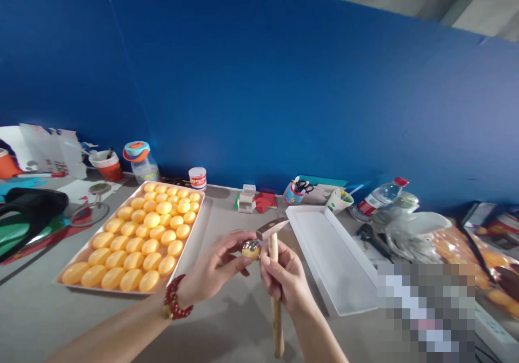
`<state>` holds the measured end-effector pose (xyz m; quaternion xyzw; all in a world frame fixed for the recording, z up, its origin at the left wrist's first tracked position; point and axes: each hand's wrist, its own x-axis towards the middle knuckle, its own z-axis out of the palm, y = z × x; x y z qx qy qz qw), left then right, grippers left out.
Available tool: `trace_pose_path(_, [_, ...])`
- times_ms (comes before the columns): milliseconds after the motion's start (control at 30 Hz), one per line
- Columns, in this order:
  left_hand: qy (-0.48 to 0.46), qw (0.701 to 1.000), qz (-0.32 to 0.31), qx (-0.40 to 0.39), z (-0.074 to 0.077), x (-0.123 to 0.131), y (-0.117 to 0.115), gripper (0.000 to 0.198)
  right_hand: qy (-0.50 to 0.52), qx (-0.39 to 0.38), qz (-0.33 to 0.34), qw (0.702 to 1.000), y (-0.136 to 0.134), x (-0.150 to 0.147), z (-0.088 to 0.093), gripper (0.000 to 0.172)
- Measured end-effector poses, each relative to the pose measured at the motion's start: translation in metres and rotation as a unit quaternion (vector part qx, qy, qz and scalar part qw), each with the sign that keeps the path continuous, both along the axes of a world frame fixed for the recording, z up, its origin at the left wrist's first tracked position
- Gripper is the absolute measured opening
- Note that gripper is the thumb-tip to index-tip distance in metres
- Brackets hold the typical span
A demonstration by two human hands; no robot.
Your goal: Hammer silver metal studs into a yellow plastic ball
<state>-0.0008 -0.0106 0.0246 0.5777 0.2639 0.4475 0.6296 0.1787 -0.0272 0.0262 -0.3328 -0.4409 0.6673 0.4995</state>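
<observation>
My left hand, with a red bead bracelet on its wrist, pinches a small round yellowish ball with a shiny top between thumb and fingers. My right hand is closed round the wooden handle of a small hammer, whose metal head points left just above the ball. The fingertips of that hand also touch the ball. Both hands hover over the grey table, between two trays.
A white tray filled with several yellow oval shells lies at left. Right of my hands lies an empty white tray. Cups, jars, a water bottle, scissors in a holder and plastic bags line the blue wall.
</observation>
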Motion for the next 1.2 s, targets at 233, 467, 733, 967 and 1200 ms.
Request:
trace_pose_path(233, [0.002, 0.999, 0.041, -0.016, -0.0061, -0.0002, -0.0016, 0.039, -0.006, 0.012, -0.015, 1.0, -0.0003, -0.0019, -0.0005, 0.029])
trace_pose_path(467, [-0.032, 0.998, 0.038, -0.041, -0.0099, 0.0008, -0.0013, 0.041, -0.035, 0.01, -0.026, 0.999, -0.0011, -0.0032, 0.001, 0.032])
trace_pose_path(733, [-0.058, 0.998, 0.023, -0.007, -0.0077, 0.0021, -0.0021, 0.035, -0.041, 0.014, -0.034, 0.999, -0.0004, -0.0026, 0.0, 0.033])
trace_pose_path(967, [-0.048, 0.998, 0.044, -0.021, -0.0087, 0.0009, -0.0025, 0.036, -0.053, -0.002, -0.03, 0.998, -0.001, -0.0031, 0.0023, 0.035])
trace_pose_path(1200, [-0.017, 0.997, 0.061, -0.034, -0.0074, 0.0006, -0.0009, 0.041, -0.046, 0.014, -0.017, 0.999, 0.0005, -0.0026, -0.0011, 0.031])
